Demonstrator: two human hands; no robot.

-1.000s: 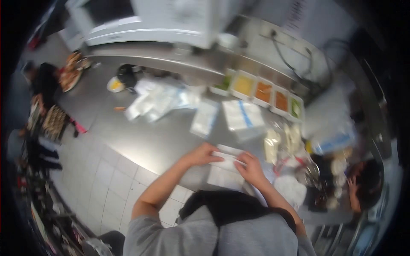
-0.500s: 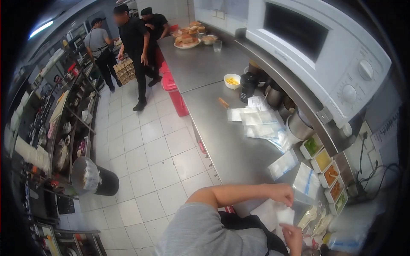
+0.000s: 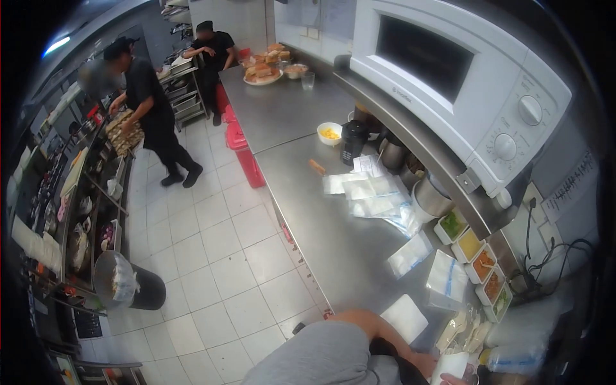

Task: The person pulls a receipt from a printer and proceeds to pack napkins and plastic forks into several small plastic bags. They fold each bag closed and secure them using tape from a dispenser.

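At the bottom edge of the head view, a white paper napkin [image 3: 451,366] is between my hands. My left hand [image 3: 425,363] is closed at the napkin's left side, its fingertips partly hidden. My right hand [image 3: 457,379] shows only in part, its fingers gripping the napkin's lower side. Just beyond my left forearm, a white square sheet [image 3: 405,319] lies flat on the steel counter [image 3: 350,269]. Pale cutlery in clear wrap [image 3: 454,330] lies beside my hands. Farther along are a clear packet with a blue stripe [image 3: 447,280] and a similar packet [image 3: 409,254].
Small tubs of toppings [image 3: 482,265] line the wall side, below a white microwave [image 3: 459,83] on a shelf. More packets [image 3: 372,192], a black cup [image 3: 353,142] and a white bowl [image 3: 330,134] stand farther back. A person in black [image 3: 151,106] carries a patterned bag [image 3: 124,133].
My hands have moved down and nearer my body with the napkin. The white square sheet now shows uncovered on the counter. The person with the bag has moved left.
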